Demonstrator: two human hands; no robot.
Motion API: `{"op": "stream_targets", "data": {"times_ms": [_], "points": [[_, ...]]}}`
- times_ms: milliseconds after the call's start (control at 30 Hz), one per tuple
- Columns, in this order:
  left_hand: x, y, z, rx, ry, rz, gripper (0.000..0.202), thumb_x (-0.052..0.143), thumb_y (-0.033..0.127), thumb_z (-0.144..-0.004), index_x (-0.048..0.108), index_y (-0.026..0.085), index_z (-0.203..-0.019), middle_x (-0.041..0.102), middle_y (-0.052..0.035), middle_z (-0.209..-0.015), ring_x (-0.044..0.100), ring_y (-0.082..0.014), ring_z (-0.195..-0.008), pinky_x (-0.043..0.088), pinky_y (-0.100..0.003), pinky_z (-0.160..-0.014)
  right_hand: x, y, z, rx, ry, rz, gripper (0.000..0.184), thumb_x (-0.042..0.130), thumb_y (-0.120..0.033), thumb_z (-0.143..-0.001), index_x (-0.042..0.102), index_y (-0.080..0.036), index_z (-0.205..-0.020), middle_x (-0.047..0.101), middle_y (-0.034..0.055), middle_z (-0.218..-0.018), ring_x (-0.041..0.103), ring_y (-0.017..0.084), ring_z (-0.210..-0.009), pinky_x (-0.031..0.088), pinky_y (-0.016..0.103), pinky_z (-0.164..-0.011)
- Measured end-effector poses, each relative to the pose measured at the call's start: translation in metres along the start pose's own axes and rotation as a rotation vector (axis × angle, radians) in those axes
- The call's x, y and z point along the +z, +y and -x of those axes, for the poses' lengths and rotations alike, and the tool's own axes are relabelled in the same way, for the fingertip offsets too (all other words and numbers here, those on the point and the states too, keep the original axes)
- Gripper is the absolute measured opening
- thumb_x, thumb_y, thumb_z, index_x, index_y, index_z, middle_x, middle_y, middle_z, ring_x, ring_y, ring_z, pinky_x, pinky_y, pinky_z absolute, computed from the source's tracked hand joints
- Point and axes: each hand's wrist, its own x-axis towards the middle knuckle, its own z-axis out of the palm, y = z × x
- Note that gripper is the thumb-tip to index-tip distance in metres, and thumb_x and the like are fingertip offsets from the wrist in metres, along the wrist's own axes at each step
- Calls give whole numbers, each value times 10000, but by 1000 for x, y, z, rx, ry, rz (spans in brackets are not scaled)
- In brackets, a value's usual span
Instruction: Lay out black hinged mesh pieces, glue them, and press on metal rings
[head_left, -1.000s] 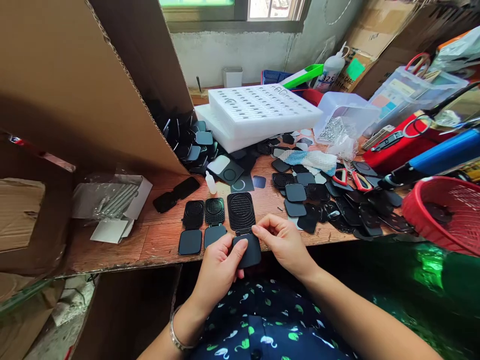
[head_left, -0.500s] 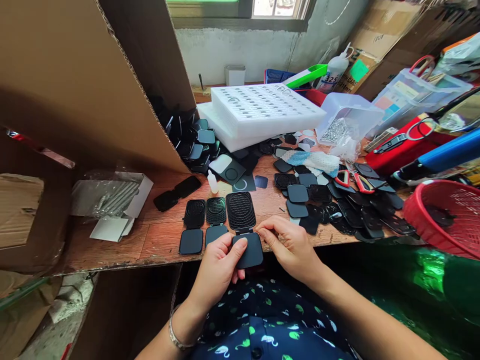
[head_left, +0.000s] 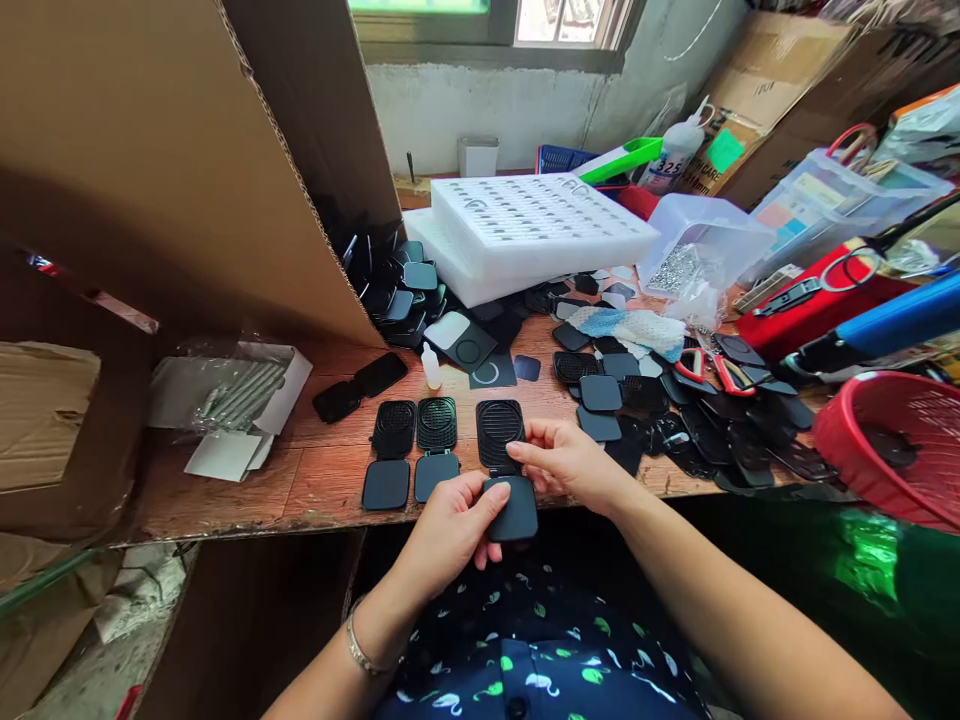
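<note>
A black hinged two-panel case is held over the table's front edge. One panel is smooth and the other has a ribbed, round-patterned inside. My left hand is closed on the smooth panel, thumb on top and fingers beneath. Around the ribbed panel's right edge, near the hinge, my right hand is closed, its thumb on the inner face. Two similar hinged cases lie opened flat just left of it, one at the far left and one in the middle.
A small white dropper bottle stands behind the cases. Black panels and red-handled scissors lie to the right, near a red basket. White foam blocks sit at the back; a tall cardboard sheet rises at left.
My right hand has moved from beside the hinge onto the ribbed panel's edge and grips it. The case has shifted slightly right in the view, while my left hand keeps its hold.
</note>
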Motion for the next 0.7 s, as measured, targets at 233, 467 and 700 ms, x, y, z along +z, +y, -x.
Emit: {"op": "stream_targets", "data": {"times_ms": [233,467,700], "points": [[-55,1,-21,565,424,-945,311,494,351,-1000,705,164,-1129,739,-148,-1131,667,-294,-1103,507,-450,-992,10,-2,-51,-22,44,174,252,771,-313,-758,560,-184,-810,534,-85,-429,494,89,-346,383,176,-345],[-65,-10,-48,574,37,-1388,610,443,432,-1032,262,276,-1594,326,-95,-1644,239,-325,-1539,213,-669,-1195,20,1,-59,-56,120,312,349,632,-143,-821,482,-188,-1133,545,-121,-443,536,112,-343,381,162,-338],[-73,-11,-49,540,-14,-1343,676,456,468,-1024,197,248,-1609,311,-114,-1640,239,-305,-1540,174,-640,-1220,17,-9,-62,-56,140,515,438,721,-171,-809,487,-197,-1178,568,-102,-474,555,137,-345,397,204,-334]]}}
